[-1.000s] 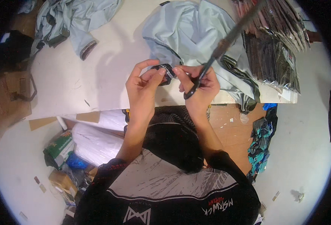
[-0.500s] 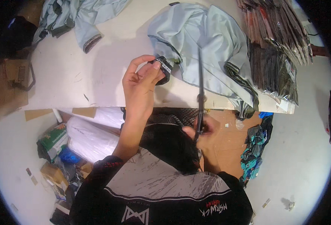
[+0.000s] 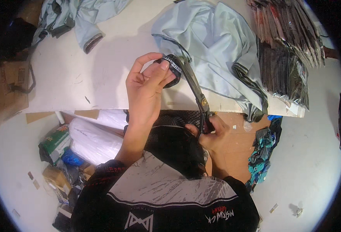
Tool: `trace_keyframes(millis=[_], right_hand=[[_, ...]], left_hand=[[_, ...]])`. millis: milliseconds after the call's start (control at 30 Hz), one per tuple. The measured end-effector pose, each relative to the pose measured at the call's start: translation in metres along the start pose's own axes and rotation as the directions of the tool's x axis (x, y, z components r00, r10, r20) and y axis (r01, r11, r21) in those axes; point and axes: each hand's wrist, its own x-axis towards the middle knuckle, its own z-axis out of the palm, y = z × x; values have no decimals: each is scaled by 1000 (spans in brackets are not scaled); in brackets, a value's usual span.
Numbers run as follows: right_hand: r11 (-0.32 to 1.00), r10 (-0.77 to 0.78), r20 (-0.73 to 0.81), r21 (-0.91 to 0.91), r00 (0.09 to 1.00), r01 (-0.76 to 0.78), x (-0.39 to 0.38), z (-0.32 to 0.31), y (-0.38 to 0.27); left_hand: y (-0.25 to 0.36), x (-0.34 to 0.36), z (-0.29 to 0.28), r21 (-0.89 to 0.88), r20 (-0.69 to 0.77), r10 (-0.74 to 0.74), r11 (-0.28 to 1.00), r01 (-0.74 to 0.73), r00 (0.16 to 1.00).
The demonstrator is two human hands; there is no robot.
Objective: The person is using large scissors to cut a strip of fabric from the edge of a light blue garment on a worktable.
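A light blue-grey garment (image 3: 209,46) with dark edging lies crumpled on the white table, inside out at least in part. My left hand (image 3: 144,87) pinches its dark cuff (image 3: 174,72) between thumb and fingers, and a pale printed band shows there. In my right hand (image 3: 216,135) is a pair of large dark scissors (image 3: 196,88), gripped by the handles below the table's front edge. Their blades point up and left, tips beside the cuff where it meets the garment. Whether the tips touch the fabric, I cannot tell.
Another light blue-grey garment (image 3: 68,17) lies at the far left of the table (image 3: 58,73). Clear-wrapped dark packages (image 3: 284,65) are stacked at the right. Below are white plastic-wrapped rolls (image 3: 95,141), a cardboard box (image 3: 56,178) and teal-and-black cloth (image 3: 260,154).
The scissors have swung left from the garment's middle, and their tips are now beside the cuff. My left hand keeps its hold, with the cuff turned slightly.
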Motion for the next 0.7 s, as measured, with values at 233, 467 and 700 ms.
trace_keyframes(millis=[233,467,700], right_hand=[[996,33,-1,-79,999,-33,2,-4,-5],[955,-240,9,-177,971,238,7,-7,-7],[994,-65,-64,-87,996,59,2,-8,-2]], left_hand=[[-1,0,1,137,-4,40,990,-40,999],[0,-1,3,166,3,74,983,-74,997],[1,-1,3,178,-5,82,981,-79,997]])
